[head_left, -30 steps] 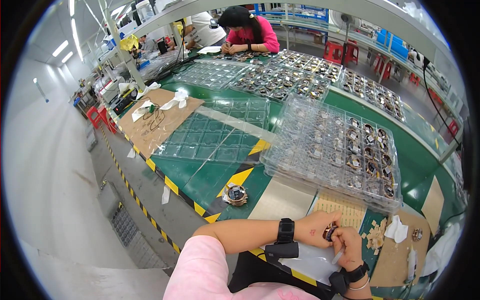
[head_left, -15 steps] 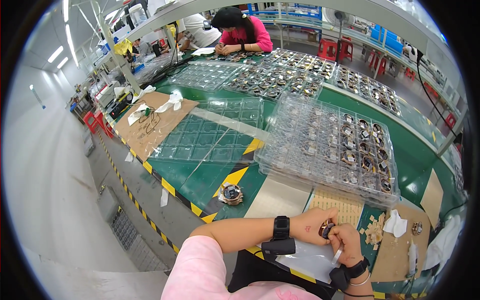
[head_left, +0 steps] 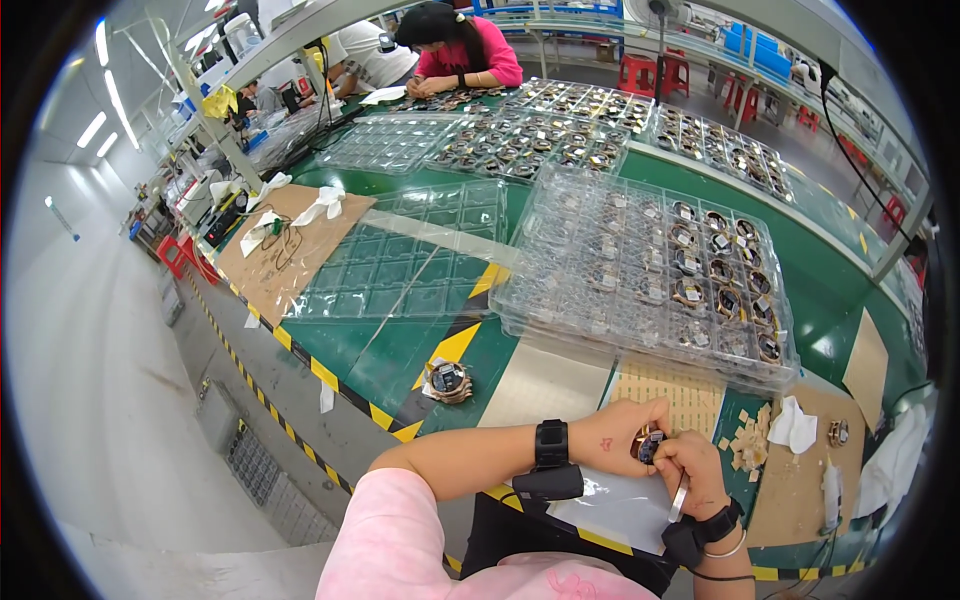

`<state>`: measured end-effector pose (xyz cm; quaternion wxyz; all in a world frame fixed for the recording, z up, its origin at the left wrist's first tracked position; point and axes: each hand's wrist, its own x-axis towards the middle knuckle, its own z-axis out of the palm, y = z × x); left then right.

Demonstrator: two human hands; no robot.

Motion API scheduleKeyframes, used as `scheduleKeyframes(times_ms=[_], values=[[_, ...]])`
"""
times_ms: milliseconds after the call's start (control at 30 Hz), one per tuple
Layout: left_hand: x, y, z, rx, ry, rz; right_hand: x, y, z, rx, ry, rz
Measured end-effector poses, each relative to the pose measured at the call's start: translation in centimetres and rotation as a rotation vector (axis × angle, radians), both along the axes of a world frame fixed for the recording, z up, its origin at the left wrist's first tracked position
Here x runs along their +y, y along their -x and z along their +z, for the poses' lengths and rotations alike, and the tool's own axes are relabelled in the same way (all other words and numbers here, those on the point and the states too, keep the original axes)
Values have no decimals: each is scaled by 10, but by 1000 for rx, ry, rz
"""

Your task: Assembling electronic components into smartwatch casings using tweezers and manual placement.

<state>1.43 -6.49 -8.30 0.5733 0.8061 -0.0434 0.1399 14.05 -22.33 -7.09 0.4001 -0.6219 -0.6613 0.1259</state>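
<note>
My left hand is closed around a small round electronic part with a dark circuit face and a coppery rim, tilted above the front of the bench. Against its right side my right hand pinches, fingertips touching the part. A slim silver tool sticks out below the right fingers; its tip is hidden, so its exact kind cannot be told. Under the hands lie a yellowish sheet printed in rows and a translucent white sheet. Left of them, a short stack of similar round parts rests on the green mat.
Stacked clear trays hold several round parts beyond my hands. Small tan squares, a white tissue and a brown board lie to the right. Another person in a pink top works across the bench.
The view has shifted slightly, moving the bench a little up and left in the picture. My hands stay together on the round part, with only small finger movement.
</note>
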Motion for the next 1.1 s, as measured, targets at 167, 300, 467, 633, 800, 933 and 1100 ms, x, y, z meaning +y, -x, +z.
scheduleKeyframes(times_ms=[167,300,467,633,800,933,1100], values=[[-3,1,1,8,10,14,-3,-1,-2,0,-15,10],[-9,1,-1,6,53,11,-8,0,-1,-23,-25,5],[-10,-3,-11,8,-49,106,-5,1,-3,-67,-159,-33],[-4,4,4,54,-162,198,1,-4,-8,-8,-120,37],[-4,-6,1,135,4,153,0,-7,-14,23,-186,-12],[-6,-4,0,145,4,186,-7,-6,-7,50,-184,-24],[1,-3,-7,64,152,238,-14,-5,-8,116,-219,-146]])
